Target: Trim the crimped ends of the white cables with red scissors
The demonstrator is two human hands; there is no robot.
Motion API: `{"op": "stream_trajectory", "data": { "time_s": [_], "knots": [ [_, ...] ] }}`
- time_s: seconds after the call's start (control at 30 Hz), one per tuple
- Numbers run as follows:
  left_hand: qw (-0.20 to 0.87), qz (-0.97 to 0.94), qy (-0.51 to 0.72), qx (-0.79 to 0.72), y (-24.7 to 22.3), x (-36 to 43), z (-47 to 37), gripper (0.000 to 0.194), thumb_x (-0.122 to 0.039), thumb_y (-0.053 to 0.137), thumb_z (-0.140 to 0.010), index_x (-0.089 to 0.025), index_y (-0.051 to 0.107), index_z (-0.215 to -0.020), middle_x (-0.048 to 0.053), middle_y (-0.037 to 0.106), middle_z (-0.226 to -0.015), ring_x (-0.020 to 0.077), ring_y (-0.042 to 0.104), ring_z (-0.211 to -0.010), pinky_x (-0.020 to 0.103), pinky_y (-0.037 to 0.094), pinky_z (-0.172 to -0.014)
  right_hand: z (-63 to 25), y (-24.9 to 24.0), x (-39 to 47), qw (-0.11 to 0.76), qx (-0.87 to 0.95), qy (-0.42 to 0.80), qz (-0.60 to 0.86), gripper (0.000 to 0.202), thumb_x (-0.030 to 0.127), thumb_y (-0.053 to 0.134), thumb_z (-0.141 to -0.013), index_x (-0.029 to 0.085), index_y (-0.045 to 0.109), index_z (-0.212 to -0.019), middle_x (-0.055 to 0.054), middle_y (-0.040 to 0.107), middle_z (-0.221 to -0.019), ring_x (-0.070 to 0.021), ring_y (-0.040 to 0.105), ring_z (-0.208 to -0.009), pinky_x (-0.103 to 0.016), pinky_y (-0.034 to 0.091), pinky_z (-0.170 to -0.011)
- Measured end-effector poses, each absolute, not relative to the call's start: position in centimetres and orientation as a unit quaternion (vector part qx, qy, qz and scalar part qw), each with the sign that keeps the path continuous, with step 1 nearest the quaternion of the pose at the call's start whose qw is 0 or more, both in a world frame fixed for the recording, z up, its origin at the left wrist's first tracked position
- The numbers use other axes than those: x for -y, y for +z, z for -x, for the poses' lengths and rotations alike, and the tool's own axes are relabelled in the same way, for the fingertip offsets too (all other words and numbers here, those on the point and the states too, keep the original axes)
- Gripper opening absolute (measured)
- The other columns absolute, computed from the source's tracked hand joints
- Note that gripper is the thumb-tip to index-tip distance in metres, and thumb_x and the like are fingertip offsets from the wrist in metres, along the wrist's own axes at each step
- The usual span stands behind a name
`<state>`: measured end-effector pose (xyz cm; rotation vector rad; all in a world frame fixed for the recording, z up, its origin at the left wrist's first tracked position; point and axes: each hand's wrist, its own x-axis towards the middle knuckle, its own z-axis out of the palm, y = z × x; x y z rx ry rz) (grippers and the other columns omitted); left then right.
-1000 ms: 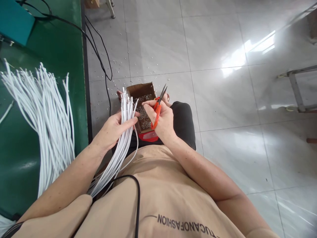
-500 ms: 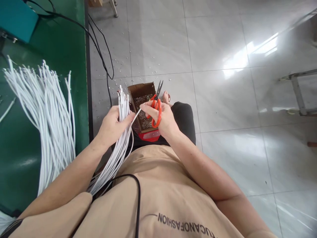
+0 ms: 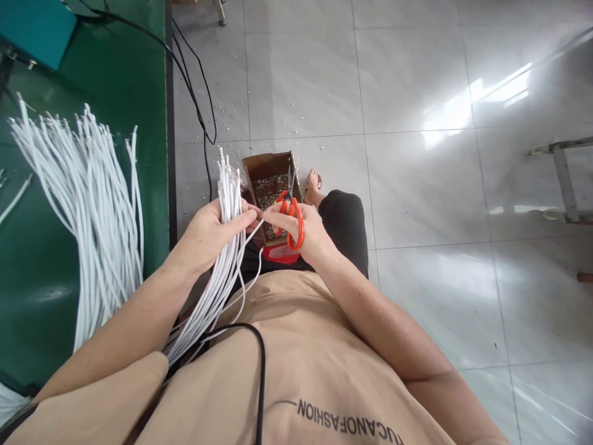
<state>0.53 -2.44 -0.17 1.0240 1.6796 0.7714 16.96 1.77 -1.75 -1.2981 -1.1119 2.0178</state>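
Note:
A bundle of white cables (image 3: 227, 247) is gripped in my left hand (image 3: 210, 232), its cut ends pointing up and its tails running down over my lap. Red-handled scissors (image 3: 296, 225) hang on my right hand (image 3: 310, 232), with their dark blades pointing away from me. Thumb and fingertip of that hand pinch one white cable beside the bundle, close to my left fingertips. Beneath both hands is an open cardboard box (image 3: 269, 162) with many small clippings inside.
On the green table (image 3: 148, 80) at left lie a larger pile of white cables (image 3: 97, 228) and a teal device (image 3: 37, 31). Black cords (image 3: 197, 105) hang by the table edge. Clippings dot the tiled floor (image 3: 310, 80). A metal frame (image 3: 563, 176) stands at right.
My right hand has come closer to my left hand and slightly down, and the scissors have turned more upright. A loose cable now curves out beside the bundle.

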Motion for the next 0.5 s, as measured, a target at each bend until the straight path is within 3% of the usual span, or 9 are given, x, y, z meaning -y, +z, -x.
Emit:
{"op": "stream_trajectory", "data": {
  "time_s": [0.1,0.23,0.33,0.5],
  "knots": [
    [0.583,-0.331,0.347,-0.656,-0.6,2.3,-0.5,0.028,-0.034,0.076,-0.066,-0.018,0.059,-0.082,0.001,0.066,-0.076,0.0177,0.066,-0.074,0.032,0.053,-0.076,-16.9,-1.9,-1.8,0.257,0.413,0.752,0.445,0.027,0.041,0.069,-0.071,0.016,0.061,-0.064,0.002,0.054,-0.061,-0.0094,0.047,-0.06,-0.023,0.038,-0.058],
    [0.62,-0.294,0.367,-0.627,-0.6,2.2,-0.4,0.03,-0.025,0.079,-0.063,-0.019,0.054,-0.078,-0.001,0.065,-0.074,0.0174,0.068,-0.074,0.031,0.053,-0.075,-17.1,-2.2,-1.6,0.258,0.454,0.733,0.436,0.025,0.041,0.062,-0.078,0.016,0.065,-0.073,-0.001,0.06,-0.069,-0.0113,0.051,-0.066,-0.025,0.041,-0.064],
    [0.571,-0.338,0.357,-0.658,-0.7,2.1,-0.2,0.029,-0.026,0.08,-0.062,-0.018,0.055,-0.076,0.0,0.066,-0.074,0.0153,0.065,-0.07,0.027,0.051,-0.07,-17.5,-2.7,-1.4,0.232,0.566,0.635,0.472,0.022,0.036,0.057,-0.081,0.017,0.068,-0.079,-0.001,0.06,-0.074,-0.0115,0.052,-0.068,-0.025,0.04,-0.065],
    [0.455,-0.449,0.285,-0.714,-0.7,2.0,-0.2,0.019,-0.033,0.073,-0.066,-0.017,0.065,-0.073,0.002,0.068,-0.074,0.0151,0.06,-0.068,0.027,0.048,-0.067,-18.0,-3.7,-1.0,0.092,0.741,0.424,0.513,0.028,0.039,0.057,-0.081,0.015,0.064,-0.068,-0.001,0.056,-0.073,-0.0091,0.042,-0.057,-0.026,0.031,-0.056]
  ]
}}
